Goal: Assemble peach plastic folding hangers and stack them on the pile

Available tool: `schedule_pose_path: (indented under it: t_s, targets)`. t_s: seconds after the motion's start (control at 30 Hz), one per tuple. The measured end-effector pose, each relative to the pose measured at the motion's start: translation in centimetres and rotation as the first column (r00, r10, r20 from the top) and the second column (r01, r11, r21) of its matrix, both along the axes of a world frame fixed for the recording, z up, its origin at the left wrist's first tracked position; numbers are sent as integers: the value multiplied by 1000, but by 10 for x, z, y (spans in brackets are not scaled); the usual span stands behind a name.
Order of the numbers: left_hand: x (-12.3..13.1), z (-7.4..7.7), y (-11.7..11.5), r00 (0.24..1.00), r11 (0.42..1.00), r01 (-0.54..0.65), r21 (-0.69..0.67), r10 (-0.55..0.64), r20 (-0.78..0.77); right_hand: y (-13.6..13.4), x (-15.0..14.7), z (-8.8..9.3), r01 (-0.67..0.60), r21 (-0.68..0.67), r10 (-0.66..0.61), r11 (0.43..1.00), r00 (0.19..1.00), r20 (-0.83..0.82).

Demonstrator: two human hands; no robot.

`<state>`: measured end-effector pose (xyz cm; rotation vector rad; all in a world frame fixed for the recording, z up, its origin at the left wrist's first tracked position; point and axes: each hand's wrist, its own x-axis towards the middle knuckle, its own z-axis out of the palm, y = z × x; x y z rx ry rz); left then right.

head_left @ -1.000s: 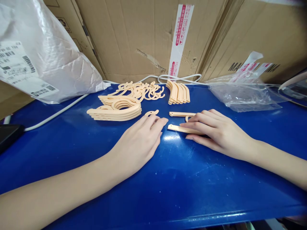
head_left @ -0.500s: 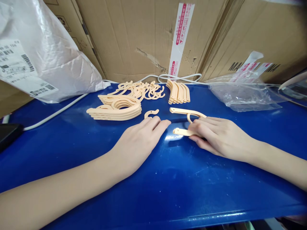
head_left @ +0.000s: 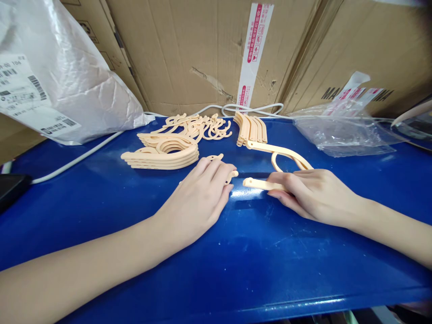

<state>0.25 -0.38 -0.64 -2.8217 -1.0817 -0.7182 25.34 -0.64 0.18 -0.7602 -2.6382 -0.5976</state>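
Observation:
My left hand (head_left: 202, 189) is closed, with its fingertips on a cream plastic piece (head_left: 232, 176) that is mostly hidden under them. A cream curved end (head_left: 216, 157) shows just beyond the knuckles. In my right hand (head_left: 303, 191), thumb and fingers pinch a cream plastic hanger arm (head_left: 258, 183), its holed end pointing left towards my left hand. Behind my right fingers lies another hanger arm (head_left: 270, 147) with a curved loop under it; whether the fingers touch it I cannot tell.
Stacked hanger arms (head_left: 162, 157) lie left, loose cream hooks (head_left: 202, 128) behind, and a row of hanger arms (head_left: 251, 128) at the back. Cardboard boxes (head_left: 189, 49) wall the blue table (head_left: 216, 270). A parcel bag (head_left: 84, 76), white cable (head_left: 77, 157) and clear plastic bag (head_left: 344, 135) lie around.
The hanger arm behind my right hand has shifted away and to the right. My left fingers have drawn back slightly, and a cream piece now shows at their tips.

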Motion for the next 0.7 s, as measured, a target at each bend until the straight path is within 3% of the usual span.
schedule_pose_path:
  t_s: [0.17, 0.33, 0.57, 0.7]
  targets:
    - [0, -3, 0, 999, 997, 15, 75, -12, -43, 1, 1, -2, 35, -66, -37, 997, 999, -31]
    - [-2, -3, -2, 998, 992, 52, 112, -48, -39, -3, 1, 0, 32, -35, -34, 999, 997, -76]
    - [-4, 6, -5, 999, 988, 36, -152, -38, -11, -5, 1, 4, -29, 11, 29, 1000, 998, -53]
    - [-2, 6, -6, 997, 990, 59, -131, -65, -44, -4, 0, 2, -41, 14, 41, 999, 998, -51]
